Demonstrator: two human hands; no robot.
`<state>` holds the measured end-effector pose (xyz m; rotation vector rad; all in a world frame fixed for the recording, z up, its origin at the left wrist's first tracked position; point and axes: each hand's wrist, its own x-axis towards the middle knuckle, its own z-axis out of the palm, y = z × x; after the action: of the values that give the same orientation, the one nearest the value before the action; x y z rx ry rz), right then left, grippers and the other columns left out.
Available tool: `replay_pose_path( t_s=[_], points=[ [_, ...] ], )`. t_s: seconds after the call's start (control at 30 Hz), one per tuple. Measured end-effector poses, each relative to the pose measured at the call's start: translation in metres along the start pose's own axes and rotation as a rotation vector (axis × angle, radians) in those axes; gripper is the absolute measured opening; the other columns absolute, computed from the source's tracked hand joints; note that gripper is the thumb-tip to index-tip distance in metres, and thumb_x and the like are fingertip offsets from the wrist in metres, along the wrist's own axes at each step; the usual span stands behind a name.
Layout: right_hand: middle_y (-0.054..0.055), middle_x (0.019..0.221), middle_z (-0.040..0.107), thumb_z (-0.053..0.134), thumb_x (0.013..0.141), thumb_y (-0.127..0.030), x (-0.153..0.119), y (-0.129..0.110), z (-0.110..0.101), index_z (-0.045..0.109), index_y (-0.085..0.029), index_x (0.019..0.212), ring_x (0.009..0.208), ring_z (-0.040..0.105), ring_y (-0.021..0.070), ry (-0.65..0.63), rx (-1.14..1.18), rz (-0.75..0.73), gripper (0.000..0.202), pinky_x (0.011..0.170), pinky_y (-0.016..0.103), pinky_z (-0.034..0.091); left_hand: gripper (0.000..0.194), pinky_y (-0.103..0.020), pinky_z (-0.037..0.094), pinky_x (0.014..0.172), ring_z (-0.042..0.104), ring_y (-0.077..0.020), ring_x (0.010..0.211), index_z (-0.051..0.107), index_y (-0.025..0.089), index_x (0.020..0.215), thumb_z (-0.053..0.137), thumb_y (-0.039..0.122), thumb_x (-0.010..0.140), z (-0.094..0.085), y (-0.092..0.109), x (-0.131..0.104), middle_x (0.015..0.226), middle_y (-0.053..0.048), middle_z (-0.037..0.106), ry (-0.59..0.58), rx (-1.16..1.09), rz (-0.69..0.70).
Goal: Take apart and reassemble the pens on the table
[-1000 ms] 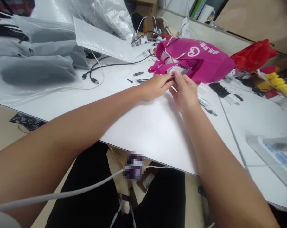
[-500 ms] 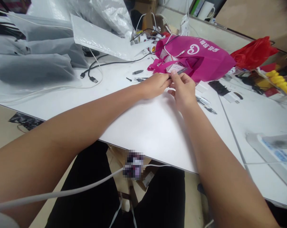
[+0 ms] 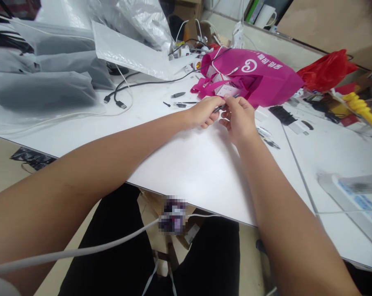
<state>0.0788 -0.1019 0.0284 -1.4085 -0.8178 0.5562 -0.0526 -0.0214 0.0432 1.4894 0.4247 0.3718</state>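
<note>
Now, just right of upper centre, the pen projects less beyond the right hand than a second ago; its fingers and the left hand's pinch it, leaving both occupied.

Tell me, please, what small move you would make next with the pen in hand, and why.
I would probably steady the dark pen in the left hand and gently twist its far end with the right hand. Both hands hold it, one toward each end, and fingers cover part of it, so a light twist might tell whether its parts sit firmly.
</note>
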Motion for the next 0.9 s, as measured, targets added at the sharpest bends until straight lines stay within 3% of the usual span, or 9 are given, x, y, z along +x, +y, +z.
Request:
replay_pose_path(
  t_s=[0.2, 0.3, 0.43, 0.57, 0.67, 0.8, 0.9],
  points=[
    [-0.004, 0.074, 0.051, 0.098, 0.091, -0.063, -0.010, -0.014, 0.007, 0.047, -0.027, 0.074, 0.070, 0.052, 0.0130, 0.061, 0.049, 0.109, 0.065, 0.058, 0.029, 0.042, 0.032, -0.034, 0.021, 0.055, 0.022, -0.0104, 0.056, 0.052, 0.025, 0.079, 0.072, 0.032, 0.104, -0.002, -0.001, -0.003, 0.065, 0.005, 0.030, -0.054, 0.009, 0.042],
    [-0.004, 0.077, 0.055, 0.090, 0.101, -0.056, -0.010, -0.016, 0.004, 0.054, -0.026, 0.080, 0.072, 0.053, 0.0117, 0.029, 0.084, 0.122, 0.051, 0.062, 0.030, 0.045, 0.035, -0.029, 0.016, 0.053, 0.022, -0.0093, 0.055, 0.054, 0.022, 0.078, 0.063, 0.028, 0.111, 0.001, 0.005, -0.009, 0.065, 0.005, 0.029, -0.031, -0.034, 0.052],
    [-0.001, 0.083, 0.062, 0.084, 0.104, -0.063, -0.003, -0.009, -0.004, 0.063, -0.027, 0.091, 0.080, 0.063, 0.0146, -0.037, 0.076, 0.072, 0.044, 0.065, 0.031, 0.050, 0.039, -0.028, 0.011, 0.055, 0.020, -0.0083, 0.053, 0.058, 0.020, 0.081, 0.047, 0.024, 0.119, 0.004, 0.008, -0.013, 0.066, 0.006, 0.028, -0.007, -0.048, 0.041],
    [0.000, 0.082, 0.062, 0.089, 0.096, -0.073, 0.002, 0.003, -0.006, 0.057, -0.028, 0.085, 0.086, 0.069, 0.0188, -0.009, 0.015, 0.062, 0.056, 0.063, 0.030, 0.053, 0.022, -0.030, 0.030, 0.060, 0.040, -0.0127, 0.058, 0.056, 0.025, 0.098, 0.065, 0.031, 0.117, 0.003, -0.005, -0.006, 0.070, 0.005, 0.046, 0.122, 0.087, 0.142],
    [0.000, 0.085, 0.063, 0.093, 0.086, -0.081, 0.002, 0.006, -0.005, 0.057, -0.029, 0.085, 0.088, 0.070, 0.0203, -0.010, 0.020, 0.058, 0.063, 0.061, 0.030, 0.052, 0.025, -0.033, 0.046, 0.077, 0.060, -0.0180, 0.077, 0.056, 0.025, 0.095, 0.071, 0.031, 0.114, 0.000, -0.014, 0.000, 0.078, 0.001, 0.056, 0.205, 0.227, 0.260],
    [0.002, 0.097, 0.071, 0.089, 0.085, -0.085, -0.002, 0.000, -0.004, 0.066, -0.029, 0.093, 0.096, 0.074, 0.0217, -0.072, 0.035, 0.047, 0.061, 0.064, 0.030, 0.056, 0.037, -0.036, 0.051, 0.088, 0.068, -0.0227, 0.090, 0.056, 0.025, 0.089, 0.051, 0.041, 0.123, -0.003, -0.015, 0.001, 0.078, -0.001, 0.056, 0.193, 0.312, 0.279],
    [0.002, 0.091, 0.070, 0.095, 0.086, -0.077, -0.003, -0.002, -0.004, 0.065, -0.029, 0.088, 0.089, 0.071, 0.0195, -0.030, 0.048, 0.083, 0.056, 0.062, 0.030, 0.057, 0.028, -0.037, 0.051, 0.094, 0.070, -0.0253, 0.100, 0.057, 0.025, 0.093, 0.060, 0.037, 0.119, -0.004, -0.011, -0.002, 0.082, -0.002, 0.061, 0.196, 0.388, 0.333]
  ],
)
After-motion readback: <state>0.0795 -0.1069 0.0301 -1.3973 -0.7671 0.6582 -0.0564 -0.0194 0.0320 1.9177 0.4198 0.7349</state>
